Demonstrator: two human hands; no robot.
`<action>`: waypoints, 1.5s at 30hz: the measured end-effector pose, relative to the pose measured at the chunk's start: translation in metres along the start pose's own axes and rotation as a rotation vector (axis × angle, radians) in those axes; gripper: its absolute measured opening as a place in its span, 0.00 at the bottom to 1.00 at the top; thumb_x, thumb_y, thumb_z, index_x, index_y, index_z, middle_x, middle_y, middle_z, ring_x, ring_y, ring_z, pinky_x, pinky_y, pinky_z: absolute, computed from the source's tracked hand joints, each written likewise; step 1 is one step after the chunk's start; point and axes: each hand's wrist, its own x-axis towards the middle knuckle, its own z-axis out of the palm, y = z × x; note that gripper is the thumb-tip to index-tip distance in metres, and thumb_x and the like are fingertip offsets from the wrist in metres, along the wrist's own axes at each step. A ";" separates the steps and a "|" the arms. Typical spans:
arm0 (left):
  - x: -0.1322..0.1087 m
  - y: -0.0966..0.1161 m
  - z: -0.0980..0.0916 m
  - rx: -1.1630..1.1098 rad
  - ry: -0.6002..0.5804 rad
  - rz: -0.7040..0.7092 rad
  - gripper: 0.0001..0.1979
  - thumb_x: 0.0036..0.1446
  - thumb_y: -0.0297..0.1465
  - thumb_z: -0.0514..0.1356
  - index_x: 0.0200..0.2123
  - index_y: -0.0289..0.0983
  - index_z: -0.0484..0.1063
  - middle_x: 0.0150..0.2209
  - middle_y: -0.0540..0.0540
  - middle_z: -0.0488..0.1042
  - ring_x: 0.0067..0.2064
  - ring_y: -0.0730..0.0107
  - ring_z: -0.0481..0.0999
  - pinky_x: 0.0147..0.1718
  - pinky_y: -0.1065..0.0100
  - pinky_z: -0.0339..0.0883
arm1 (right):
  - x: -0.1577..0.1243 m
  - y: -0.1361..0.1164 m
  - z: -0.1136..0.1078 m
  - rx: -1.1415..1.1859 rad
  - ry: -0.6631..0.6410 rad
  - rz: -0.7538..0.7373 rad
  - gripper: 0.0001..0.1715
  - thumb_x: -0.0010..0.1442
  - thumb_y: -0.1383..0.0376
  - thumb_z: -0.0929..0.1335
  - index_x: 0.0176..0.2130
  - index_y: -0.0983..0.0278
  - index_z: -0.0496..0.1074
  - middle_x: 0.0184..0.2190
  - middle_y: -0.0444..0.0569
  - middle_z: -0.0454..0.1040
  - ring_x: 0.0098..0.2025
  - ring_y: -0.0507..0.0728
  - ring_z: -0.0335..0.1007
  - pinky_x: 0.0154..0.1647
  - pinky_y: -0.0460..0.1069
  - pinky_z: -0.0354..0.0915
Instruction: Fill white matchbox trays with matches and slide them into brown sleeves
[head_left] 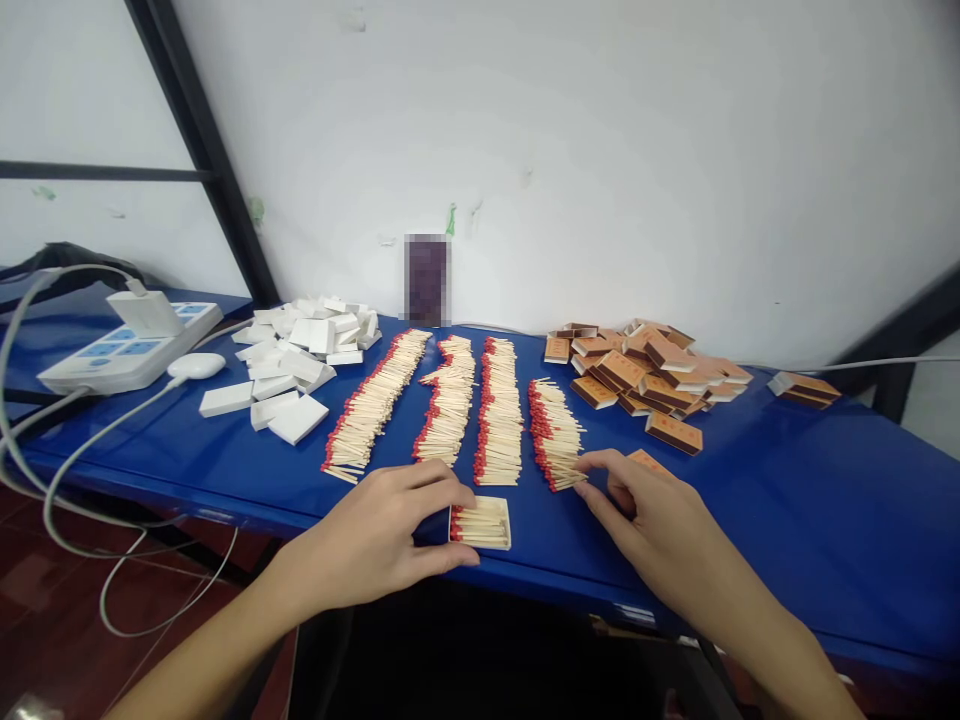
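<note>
My left hand (382, 535) lies on the blue table (787, 500) near its front edge, thumb and fingers holding the left side of a white matchbox tray (481, 523) filled with red-tipped matches. My right hand (649, 515) rests to the right, fingertips touching the near end of the rightmost row of matches (553, 432). An orange matchbox sleeve (651, 462) lies partly under this hand. Three longer rows of matches (450, 400) run away from me in the middle.
A pile of white inner trays (296, 360) lies at the left, a heap of orange sleeves (649, 375) at the right, one more (804, 388) farther right. A power strip (127, 345) with cables sits at the far left. A white wall stands behind.
</note>
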 end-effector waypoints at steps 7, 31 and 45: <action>0.001 0.000 0.001 0.007 -0.003 -0.004 0.14 0.65 0.40 0.64 0.49 0.40 0.73 0.43 0.47 0.74 0.42 0.64 0.76 0.43 0.65 0.69 | 0.002 -0.002 -0.002 0.016 -0.044 0.002 0.13 0.71 0.55 0.60 0.42 0.56 0.70 0.24 0.42 0.63 0.28 0.58 0.64 0.29 0.49 0.59; -0.001 -0.001 0.000 0.000 0.008 -0.003 0.14 0.65 0.40 0.64 0.49 0.40 0.73 0.44 0.47 0.74 0.43 0.64 0.76 0.43 0.66 0.69 | 0.004 0.000 -0.001 0.018 -0.096 0.036 0.12 0.71 0.56 0.60 0.38 0.57 0.66 0.24 0.42 0.65 0.29 0.57 0.65 0.30 0.50 0.60; -0.001 -0.001 0.000 0.001 0.000 -0.004 0.14 0.65 0.40 0.64 0.49 0.40 0.73 0.44 0.46 0.75 0.43 0.64 0.76 0.43 0.66 0.69 | -0.001 0.001 -0.009 0.079 -0.174 -0.039 0.13 0.72 0.58 0.57 0.39 0.57 0.66 0.31 0.45 0.75 0.30 0.57 0.71 0.30 0.50 0.62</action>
